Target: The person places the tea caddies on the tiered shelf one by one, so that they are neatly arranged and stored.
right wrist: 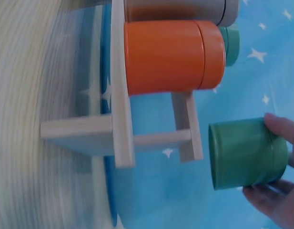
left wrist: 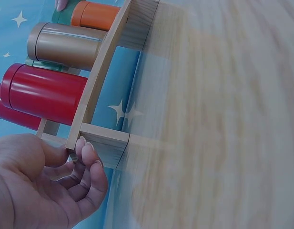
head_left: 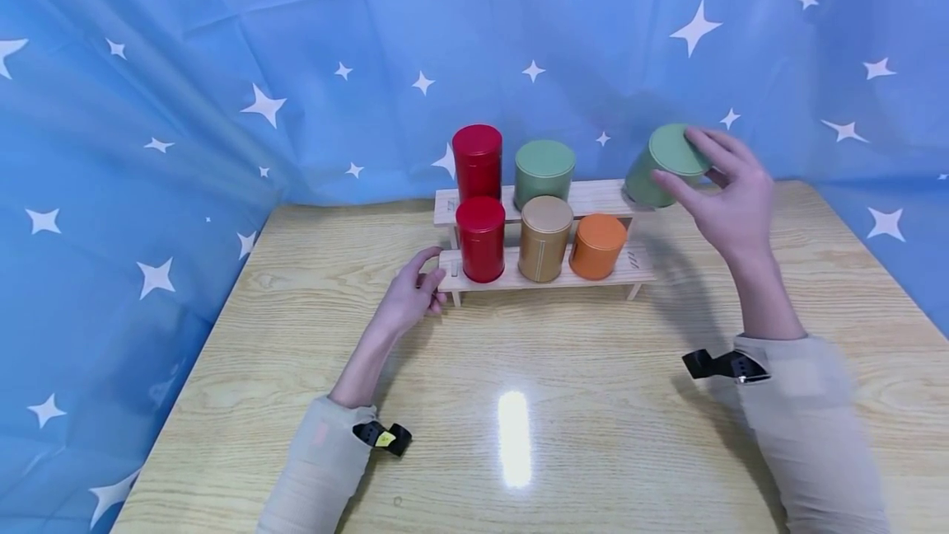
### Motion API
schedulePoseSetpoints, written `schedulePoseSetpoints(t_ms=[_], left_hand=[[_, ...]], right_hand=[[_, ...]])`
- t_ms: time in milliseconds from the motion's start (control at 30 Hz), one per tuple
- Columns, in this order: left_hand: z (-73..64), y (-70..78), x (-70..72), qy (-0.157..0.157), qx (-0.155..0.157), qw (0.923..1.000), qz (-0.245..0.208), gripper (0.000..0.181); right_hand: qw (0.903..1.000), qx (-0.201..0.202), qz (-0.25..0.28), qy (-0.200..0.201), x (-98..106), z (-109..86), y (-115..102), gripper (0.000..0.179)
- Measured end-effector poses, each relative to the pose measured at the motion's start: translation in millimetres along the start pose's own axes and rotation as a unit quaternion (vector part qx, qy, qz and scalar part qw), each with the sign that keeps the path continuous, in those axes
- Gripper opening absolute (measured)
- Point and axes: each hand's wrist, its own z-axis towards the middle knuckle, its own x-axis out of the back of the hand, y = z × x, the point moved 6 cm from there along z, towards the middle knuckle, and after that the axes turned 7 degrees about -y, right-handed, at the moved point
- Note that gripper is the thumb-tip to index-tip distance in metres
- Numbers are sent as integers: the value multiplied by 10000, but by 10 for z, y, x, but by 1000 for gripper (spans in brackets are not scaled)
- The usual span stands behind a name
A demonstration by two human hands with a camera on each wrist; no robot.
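Note:
My right hand point(head_left: 730, 196) grips a green tin point(head_left: 652, 175) by its lid end, tilted at the right end of the two-tier wooden rack point(head_left: 608, 277). In the right wrist view a gap shows between this tin point(right wrist: 247, 155) and the upper shelf. My left hand point(head_left: 411, 291) pinches the left end of the lower shelf between thumb and fingers point(left wrist: 92, 157). On that shelf stand a red tin point(head_left: 482, 241), a gold-brown tin point(head_left: 544, 241) and a short orange tin point(head_left: 596, 247). The upper shelf bears another red tin point(head_left: 478, 163) and a second green tin point(head_left: 544, 171).
The rack stands near the back of a wood-grain table point(head_left: 445, 402). Behind and to the sides hangs a blue cloth point(head_left: 334, 39) with white stars. Each sleeve point(head_left: 801, 402) carries a black strap at the wrist.

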Motion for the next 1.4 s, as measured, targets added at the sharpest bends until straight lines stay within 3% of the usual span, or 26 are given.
schedulePoseSetpoints(t_ms=[533, 733, 1400], left_hand=[[-11, 14, -16, -1, -68, 10000, 2, 48], [-8, 9, -19, -8, -75, 10000, 11, 49], [-18, 0, 2, -92, -20, 10000, 15, 49]], right_hand=[[9987, -60, 47, -502, -470, 101, -229, 60], [9947, -183, -103, -1011, -599, 105, -210, 63], [9893, -305, 166, -1418, -618, 73, -171, 65]])
